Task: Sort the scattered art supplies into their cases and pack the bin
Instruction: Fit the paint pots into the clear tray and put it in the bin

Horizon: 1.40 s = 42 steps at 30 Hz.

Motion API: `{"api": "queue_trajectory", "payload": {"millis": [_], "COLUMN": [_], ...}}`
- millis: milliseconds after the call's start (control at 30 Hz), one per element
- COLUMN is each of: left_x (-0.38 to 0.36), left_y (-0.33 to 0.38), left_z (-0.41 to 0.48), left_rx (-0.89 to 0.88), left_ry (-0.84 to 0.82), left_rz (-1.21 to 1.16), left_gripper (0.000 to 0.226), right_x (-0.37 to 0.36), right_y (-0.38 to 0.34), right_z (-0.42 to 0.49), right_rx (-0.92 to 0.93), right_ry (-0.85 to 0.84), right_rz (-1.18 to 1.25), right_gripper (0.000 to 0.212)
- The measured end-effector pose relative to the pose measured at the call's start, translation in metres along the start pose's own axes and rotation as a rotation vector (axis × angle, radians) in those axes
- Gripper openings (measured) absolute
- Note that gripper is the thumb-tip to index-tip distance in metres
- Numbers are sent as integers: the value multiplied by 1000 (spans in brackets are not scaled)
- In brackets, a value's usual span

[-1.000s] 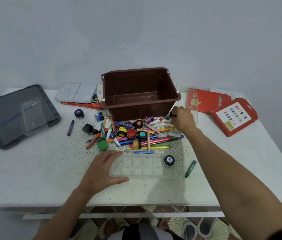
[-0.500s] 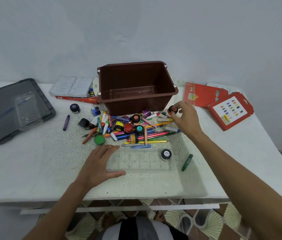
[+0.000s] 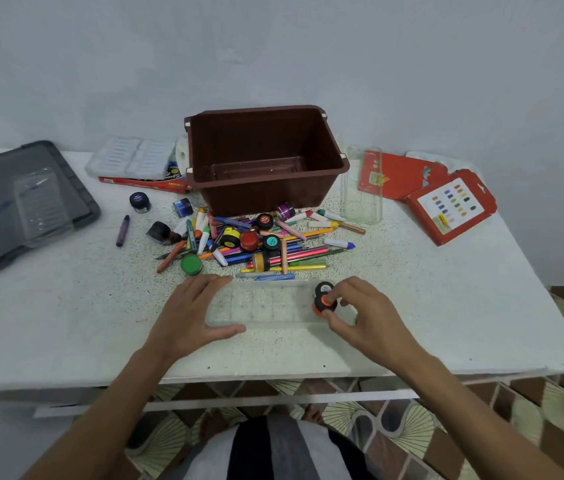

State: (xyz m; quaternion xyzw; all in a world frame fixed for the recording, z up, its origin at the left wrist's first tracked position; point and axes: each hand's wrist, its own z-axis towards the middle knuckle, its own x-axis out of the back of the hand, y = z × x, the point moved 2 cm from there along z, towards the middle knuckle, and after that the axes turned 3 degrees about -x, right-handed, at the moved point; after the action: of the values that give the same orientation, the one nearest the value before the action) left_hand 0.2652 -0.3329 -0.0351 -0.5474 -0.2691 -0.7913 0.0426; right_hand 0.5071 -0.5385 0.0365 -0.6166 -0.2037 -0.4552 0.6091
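Small round paint pot with orange lid [image 3: 324, 304]: located at the right end of the clear plastic compartment tray [image 3: 266, 304], just near of a black-lidded pot [image 3: 324, 289] seated in that tray. I read my right hand [image 3: 368, 318] as pinching the orange-lidded pot between thumb and fingertips. My left hand [image 3: 188, 315] lies with straight fingers across the tray's left end. Beyond the tray lies the heap of crayons, pencils and pots [image 3: 263, 244]; behind it stands the brown plastic bin [image 3: 266, 161], all on the white speckled table [image 3: 66, 306].
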Motion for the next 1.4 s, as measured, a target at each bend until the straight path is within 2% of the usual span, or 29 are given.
{"api": "queue_trajectory", "payload": {"millis": [300, 467, 567, 667, 833, 1000, 1200, 1400], "left_x": [1, 1, 2, 1, 1, 0, -1, -1], "left_y": [2, 2, 2, 2, 2, 2, 1, 1], "left_z": [0, 1, 1, 0, -1, -2, -2, -1], "left_rx": [-12, -8, -5, 3, 21, 38, 39, 26], "left_ry": [-2, 2, -2, -4, -5, -7, -6, -2], "left_rz": [2, 8, 10, 13, 0, -18, -26, -30], "left_gripper": [88, 88, 89, 89, 89, 90, 91, 90], "right_x": [-20, -32, -32, -26, -13, -8, -19, -33], "right_y": [5, 9, 9, 10, 11, 9, 16, 16], "right_z": [-10, -14, -16, -10, 20, 77, 147, 184], "right_rx": [-4, -20, -16, -38, -108, -103, -35, -196], "right_ry": [168, 147, 125, 110, 180, 176, 80, 75], "right_rz": [-161, -215, -202, -151, -117, -91, -272, -297], "right_gripper": [17, 15, 13, 21, 8, 9, 21, 40]}}
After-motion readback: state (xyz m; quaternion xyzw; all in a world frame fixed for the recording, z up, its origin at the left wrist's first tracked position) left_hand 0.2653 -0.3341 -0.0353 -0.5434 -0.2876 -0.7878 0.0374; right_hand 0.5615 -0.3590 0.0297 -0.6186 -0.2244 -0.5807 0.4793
